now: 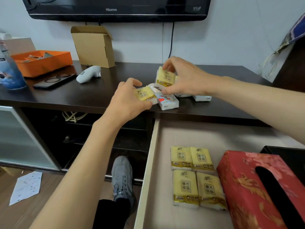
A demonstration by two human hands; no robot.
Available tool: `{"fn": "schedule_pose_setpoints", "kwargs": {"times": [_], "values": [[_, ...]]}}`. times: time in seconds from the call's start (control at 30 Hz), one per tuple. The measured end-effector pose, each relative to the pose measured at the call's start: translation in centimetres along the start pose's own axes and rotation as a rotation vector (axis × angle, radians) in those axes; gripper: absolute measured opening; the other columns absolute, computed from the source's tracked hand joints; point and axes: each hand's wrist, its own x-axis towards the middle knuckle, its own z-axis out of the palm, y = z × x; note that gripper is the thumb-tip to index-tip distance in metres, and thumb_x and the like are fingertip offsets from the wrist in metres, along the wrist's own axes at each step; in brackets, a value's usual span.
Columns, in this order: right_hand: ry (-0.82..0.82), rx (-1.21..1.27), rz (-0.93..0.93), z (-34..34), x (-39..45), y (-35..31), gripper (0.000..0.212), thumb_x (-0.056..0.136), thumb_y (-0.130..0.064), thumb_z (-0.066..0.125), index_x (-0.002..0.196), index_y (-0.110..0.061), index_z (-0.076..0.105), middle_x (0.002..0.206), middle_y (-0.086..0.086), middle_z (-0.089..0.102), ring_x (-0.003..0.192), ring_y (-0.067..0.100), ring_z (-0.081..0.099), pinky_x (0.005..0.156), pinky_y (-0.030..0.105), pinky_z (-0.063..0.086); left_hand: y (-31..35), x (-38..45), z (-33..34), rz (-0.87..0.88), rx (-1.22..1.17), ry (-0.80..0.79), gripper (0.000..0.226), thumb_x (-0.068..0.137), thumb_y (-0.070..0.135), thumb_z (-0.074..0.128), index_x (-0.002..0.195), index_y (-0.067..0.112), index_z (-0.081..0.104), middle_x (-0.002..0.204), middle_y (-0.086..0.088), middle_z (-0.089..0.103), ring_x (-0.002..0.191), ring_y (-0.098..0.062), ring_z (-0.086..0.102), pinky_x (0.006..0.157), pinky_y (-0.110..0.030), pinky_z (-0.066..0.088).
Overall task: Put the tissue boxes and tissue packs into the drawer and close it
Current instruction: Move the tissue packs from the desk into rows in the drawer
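Observation:
On the dark cabinet top (107, 90), my left hand (125, 100) grips a yellow tissue pack (144, 95) lying near the front edge. My right hand (183, 76) holds a second yellow tissue pack (165, 78) upright, just above a small pile. A white pack with red hearts (168, 102) and another white pack (202, 98) lie under and beside my hands. The open drawer (151, 154) at lower right holds several yellow tissue packs (192, 176) in two rows and a red patterned tissue box (259, 189).
An orange tray (42, 61), a cardboard box (94, 46), a white handheld device (89, 74), a dark tablet (54, 80) and a blue bottle (9, 70) sit at the back left. A TV (117, 9) hangs above. My grey shoe (122, 177) stands left of the drawer.

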Motion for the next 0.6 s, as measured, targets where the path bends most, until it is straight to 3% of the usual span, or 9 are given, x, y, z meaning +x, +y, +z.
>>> {"fn": "schedule_pose_setpoints", "kwargs": {"times": [0.13,0.3,0.43,0.53,0.6], "values": [[0.004,0.068,0.034,-1.1,-7.6,-1.0,0.073,0.059,-0.067,0.08,0.118,-0.036,0.052,0.12,-0.012,0.061,0.107,0.007,0.06,0.088,0.033,0.052,2.0,-4.1,-1.0,0.022,0.044,-0.099,0.062,0.065,0.038,0.086,0.118,0.026,0.056,0.117,0.001,0.06,0.104,-0.017,0.06,0.086,-0.033,0.049],[-0.17,0.071,0.08,-1.2,-17.5,-1.7,0.071,0.055,-0.078,0.075,0.112,-0.043,0.054,0.107,-0.021,0.064,0.101,0.0,0.061,0.09,0.033,0.052,4.3,-12.0,-0.2,0.05,0.177,-0.39,0.063,0.039,0.074,0.068,0.092,0.039,0.058,0.103,0.017,0.061,0.101,-0.008,0.06,0.091,-0.04,0.05],[-0.372,-0.063,0.024,-1.3,-23.3,-2.4,0.069,0.057,-0.094,0.062,0.11,-0.051,0.047,0.109,-0.033,0.052,0.102,-0.008,0.052,0.075,0.021,0.044,5.2,-15.2,0.8,0.117,0.255,-0.628,0.059,0.039,0.078,0.067,0.086,0.042,0.059,0.1,0.022,0.06,0.095,-0.001,0.056,0.087,-0.038,0.051],[-0.526,-0.15,-0.029,-0.7,-26.0,-2.6,0.067,0.06,-0.1,0.05,0.109,-0.055,0.04,0.112,-0.037,0.046,0.105,-0.01,0.044,0.081,0.024,0.044,5.0,-17.0,1.5,0.19,0.305,-0.814,0.057,0.044,0.079,0.067,0.089,0.044,0.057,0.1,0.026,0.059,0.096,0.005,0.053,0.085,-0.032,0.05],[-0.576,-0.199,-0.085,-0.1,-26.7,-2.6,0.062,0.065,-0.099,0.045,0.107,-0.053,0.039,0.109,-0.032,0.047,0.105,-0.005,0.042,0.088,0.028,0.043,4.6,-18.0,2.1,0.257,0.33,-0.852,0.058,0.049,0.082,0.064,0.09,0.041,0.057,0.097,0.023,0.059,0.094,0.004,0.053,0.079,-0.022,0.045]]}}
